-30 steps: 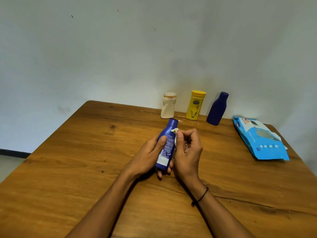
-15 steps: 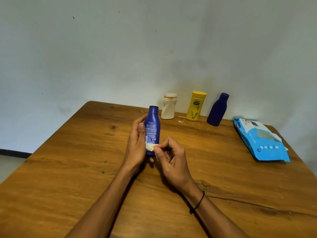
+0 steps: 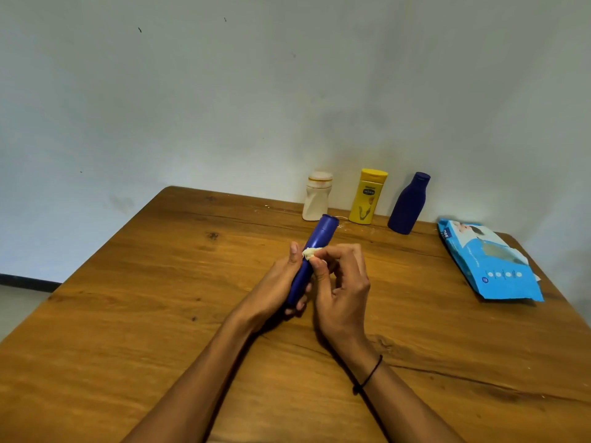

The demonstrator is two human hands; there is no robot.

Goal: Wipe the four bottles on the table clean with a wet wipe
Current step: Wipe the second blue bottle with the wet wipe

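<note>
Head camera: over the middle of a wooden table (image 3: 160,314), the left hand (image 3: 275,289) wraps around a slim blue bottle (image 3: 315,247), its cap tilted toward 1 o'clock. The right hand (image 3: 342,295), fingers curled, pinches a small wadded wet wipe (image 3: 311,252) against the bottle's side. At 12 o'clock stand white (image 3: 316,198), yellow (image 3: 367,198) and dark blue (image 3: 407,204) bottles; a blue wipes pack (image 3: 492,266) lies at 2 o'clock.

bare table (image 3: 160,314) left, wipes pack (image 3: 489,260) right
</note>
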